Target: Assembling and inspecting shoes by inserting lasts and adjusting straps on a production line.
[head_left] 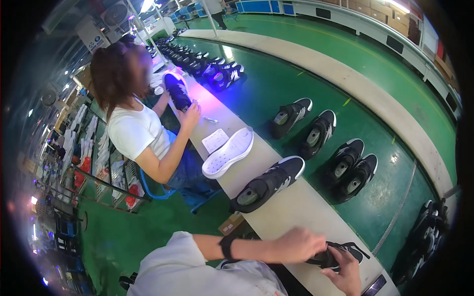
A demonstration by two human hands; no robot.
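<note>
A black shoe (pixel 353 251) lies at the near right end of the pale bench, partly covered by my hands. My right hand (pixel 344 273) wraps its thumb and fingers around the shoe's side. Curled and a little blurred, my left hand (pixel 302 244) is at the shoe's left end; what its fingers pinch is hidden. A dark band (pixel 227 246) circles my left wrist. Farther up the bench stands another black shoe with a white toe edge (pixel 271 183), apart from both hands.
White soles (pixel 229 152) and a paper slip (pixel 215 140) lie beyond that shoe on the bench (pixel 296 224). A seated co-worker (pixel 143 128) on the left holds another shoe (pixel 176 90). Several black shoes (pixel 318 133) stand on the green surface to the right. A dark flat device (pixel 376 285) lies near my right hand.
</note>
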